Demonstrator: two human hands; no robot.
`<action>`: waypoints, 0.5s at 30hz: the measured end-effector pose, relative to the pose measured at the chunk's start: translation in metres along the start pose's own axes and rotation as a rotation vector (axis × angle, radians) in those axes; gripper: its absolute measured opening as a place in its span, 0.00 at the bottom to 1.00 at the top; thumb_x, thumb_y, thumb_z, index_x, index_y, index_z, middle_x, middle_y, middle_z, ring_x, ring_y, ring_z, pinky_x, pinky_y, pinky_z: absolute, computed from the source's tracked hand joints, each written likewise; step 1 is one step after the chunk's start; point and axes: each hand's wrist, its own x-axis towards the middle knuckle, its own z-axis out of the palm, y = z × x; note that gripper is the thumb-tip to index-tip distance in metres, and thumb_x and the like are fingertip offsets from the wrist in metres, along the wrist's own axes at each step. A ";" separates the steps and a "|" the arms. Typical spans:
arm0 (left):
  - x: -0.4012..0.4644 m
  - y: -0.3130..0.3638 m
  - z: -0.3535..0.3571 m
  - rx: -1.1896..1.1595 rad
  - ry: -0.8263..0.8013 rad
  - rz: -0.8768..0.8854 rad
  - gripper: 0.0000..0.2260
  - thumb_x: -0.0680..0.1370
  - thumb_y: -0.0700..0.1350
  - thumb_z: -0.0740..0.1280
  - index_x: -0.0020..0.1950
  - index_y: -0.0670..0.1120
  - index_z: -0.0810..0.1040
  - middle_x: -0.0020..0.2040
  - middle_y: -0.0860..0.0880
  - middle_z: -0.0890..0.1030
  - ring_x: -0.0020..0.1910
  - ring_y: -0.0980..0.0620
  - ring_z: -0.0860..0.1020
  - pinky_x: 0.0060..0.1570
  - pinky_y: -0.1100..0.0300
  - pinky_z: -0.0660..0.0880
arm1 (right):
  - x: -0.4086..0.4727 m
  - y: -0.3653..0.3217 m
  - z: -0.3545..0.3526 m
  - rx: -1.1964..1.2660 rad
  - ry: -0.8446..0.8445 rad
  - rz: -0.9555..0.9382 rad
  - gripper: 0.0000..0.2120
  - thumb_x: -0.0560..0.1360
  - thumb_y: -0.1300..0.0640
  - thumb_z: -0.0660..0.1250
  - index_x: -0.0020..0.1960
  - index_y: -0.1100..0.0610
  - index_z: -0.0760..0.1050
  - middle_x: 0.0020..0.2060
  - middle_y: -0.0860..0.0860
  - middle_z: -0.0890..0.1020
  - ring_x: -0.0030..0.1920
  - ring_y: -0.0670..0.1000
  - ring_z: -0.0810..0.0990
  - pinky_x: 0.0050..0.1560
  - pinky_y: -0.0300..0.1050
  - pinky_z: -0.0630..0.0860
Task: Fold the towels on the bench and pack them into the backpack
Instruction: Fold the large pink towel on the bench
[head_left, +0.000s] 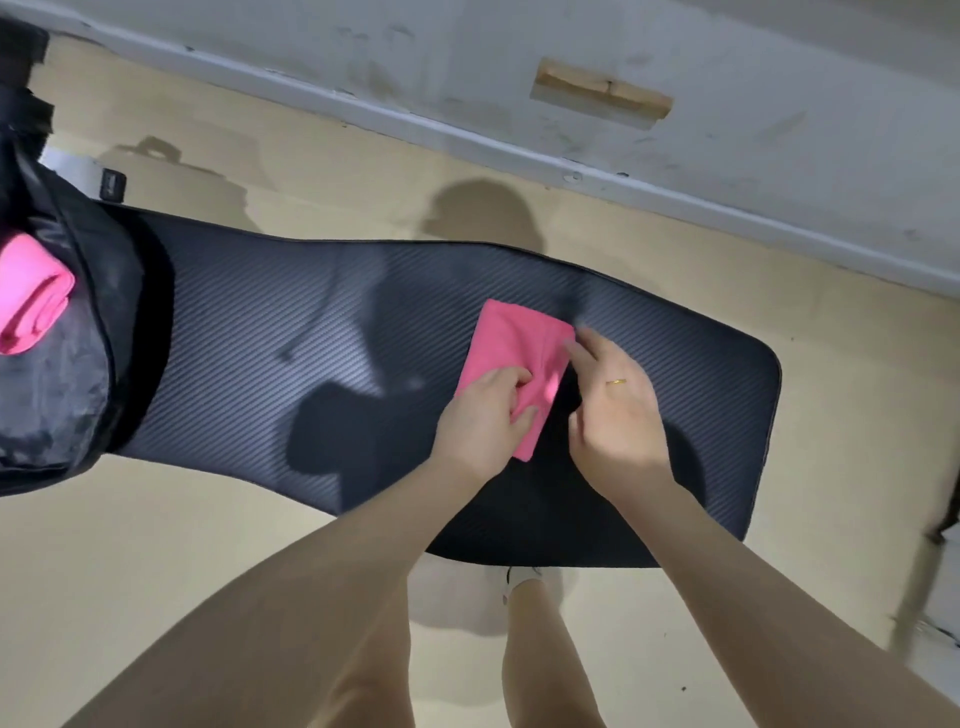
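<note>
A small folded pink towel lies on the black padded bench, right of its middle. My left hand pinches the towel's near part, fingers curled into the cloth. My right hand lies at the towel's right edge, its fingertips touching the fabric and its fingers nearly straight. A gold ring shows on that hand. At the far left an open black backpack sits on the bench end, with folded pink towels inside it.
The bench stands on a beige floor with a grey-white wall behind it. A small black object lies on the floor near the backpack. My foot in a white shoe is under the bench's near edge.
</note>
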 end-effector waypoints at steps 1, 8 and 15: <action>0.000 0.002 0.005 0.055 -0.009 0.013 0.12 0.78 0.43 0.62 0.61 0.45 0.72 0.46 0.52 0.74 0.43 0.54 0.71 0.42 0.58 0.70 | 0.000 0.004 0.004 -0.075 -0.002 -0.122 0.27 0.68 0.64 0.52 0.67 0.62 0.68 0.67 0.60 0.71 0.67 0.62 0.70 0.68 0.58 0.63; -0.027 -0.017 0.033 0.287 0.171 0.202 0.04 0.73 0.44 0.64 0.45 0.43 0.72 0.40 0.48 0.77 0.40 0.49 0.76 0.45 0.52 0.75 | 0.025 0.041 0.034 -0.446 -0.187 -0.626 0.33 0.67 0.58 0.63 0.72 0.58 0.61 0.70 0.54 0.68 0.70 0.56 0.67 0.71 0.55 0.50; -0.047 -0.051 0.052 0.260 0.267 0.110 0.39 0.62 0.49 0.77 0.68 0.42 0.62 0.69 0.43 0.70 0.68 0.48 0.67 0.67 0.52 0.62 | 0.046 0.063 0.028 -0.539 -0.183 -0.628 0.45 0.62 0.39 0.73 0.72 0.47 0.56 0.72 0.52 0.66 0.67 0.66 0.68 0.70 0.64 0.47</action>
